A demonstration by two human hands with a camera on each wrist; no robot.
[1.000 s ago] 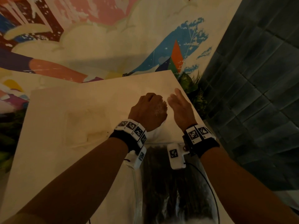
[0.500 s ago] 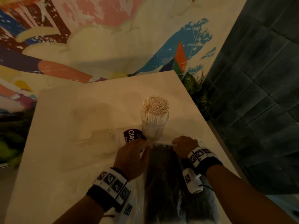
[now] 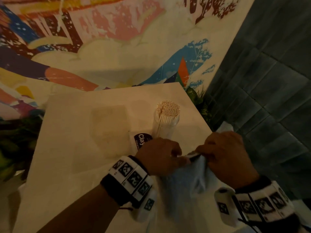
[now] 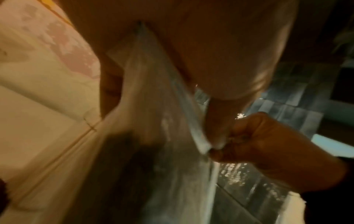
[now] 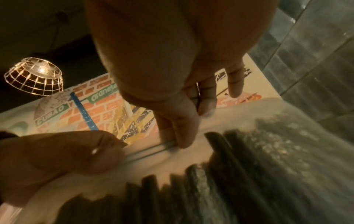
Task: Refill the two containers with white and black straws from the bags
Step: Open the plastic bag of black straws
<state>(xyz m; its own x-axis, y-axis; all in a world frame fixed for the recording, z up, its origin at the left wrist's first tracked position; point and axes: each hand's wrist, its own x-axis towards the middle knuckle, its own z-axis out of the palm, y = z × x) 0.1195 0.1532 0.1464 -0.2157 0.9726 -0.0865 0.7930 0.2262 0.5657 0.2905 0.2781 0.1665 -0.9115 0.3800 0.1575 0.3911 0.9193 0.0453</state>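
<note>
Step in hand: opening bag of black straws, just in front of white-straw container on counter. Left hand, right hand — each grip pinching bag's sealed top edge. Next: pull edges apart, steady; second container not visible.

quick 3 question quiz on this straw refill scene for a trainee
1. True or false: both hands pinch the top edge of the clear plastic bag.
2. What colour are the straws inside that bag?
3. The clear round container on the beige table is: A empty, B packed with white straws, C tipped over.

Key: 1 true, left hand and right hand; 2 black; 3 B.
</note>
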